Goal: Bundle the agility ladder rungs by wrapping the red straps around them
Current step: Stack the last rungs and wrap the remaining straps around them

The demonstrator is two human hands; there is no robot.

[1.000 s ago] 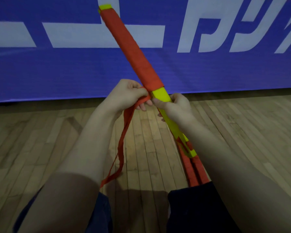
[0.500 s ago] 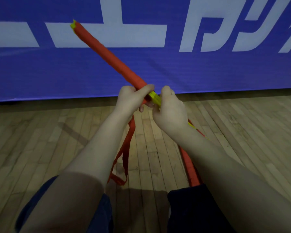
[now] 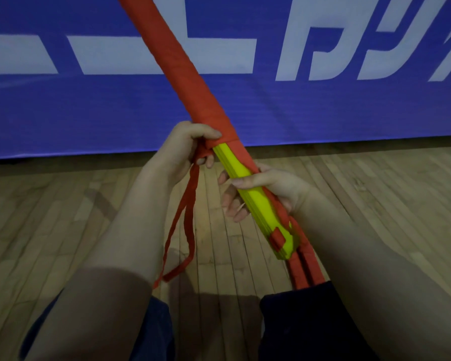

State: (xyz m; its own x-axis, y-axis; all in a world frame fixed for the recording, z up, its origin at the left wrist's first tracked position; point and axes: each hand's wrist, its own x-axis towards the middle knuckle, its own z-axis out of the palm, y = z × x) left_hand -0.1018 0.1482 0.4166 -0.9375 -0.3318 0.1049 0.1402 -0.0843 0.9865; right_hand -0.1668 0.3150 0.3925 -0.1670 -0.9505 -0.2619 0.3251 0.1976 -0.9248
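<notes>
Wood floor under yellow rungs, red straps

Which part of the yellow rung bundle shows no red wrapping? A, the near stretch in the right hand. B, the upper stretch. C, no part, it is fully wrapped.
A: the stacked yellow plastic rungs lie bare where the right hand grips them, while the red fabric strap covers the upper length.
</notes>
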